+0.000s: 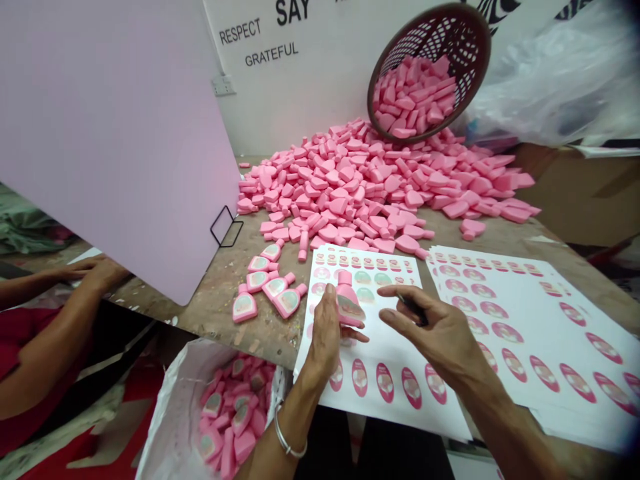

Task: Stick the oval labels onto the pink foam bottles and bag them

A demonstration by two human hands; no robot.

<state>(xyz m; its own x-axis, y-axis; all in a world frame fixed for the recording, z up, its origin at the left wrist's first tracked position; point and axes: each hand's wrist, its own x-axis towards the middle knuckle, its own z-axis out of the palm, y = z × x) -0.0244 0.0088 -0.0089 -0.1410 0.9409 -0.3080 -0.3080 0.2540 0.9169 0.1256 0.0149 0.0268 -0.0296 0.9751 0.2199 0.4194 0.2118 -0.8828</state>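
Note:
My left hand point(327, 327) grips a small pink bottle point(347, 299) that bears a label, holding it upright over a sticker sheet point(390, 393). My right hand point(434, 327) hovers just right of the bottle with its fingers curled around a thin dark tool point(413, 309). Several labelled pink bottles point(267, 287) lie on the table to the left of the sheet. A large heap of plain pink bottles point(370, 190) covers the far side of the table.
A tipped brown basket point(457, 40) spills bottles onto the heap. A second sticker sheet point(530, 327) lies to the right. A white bag point(170, 413) of labelled bottles sits below the table edge. A pink divider board point(110, 127) stands at left; another person's hand point(97, 270) rests behind it.

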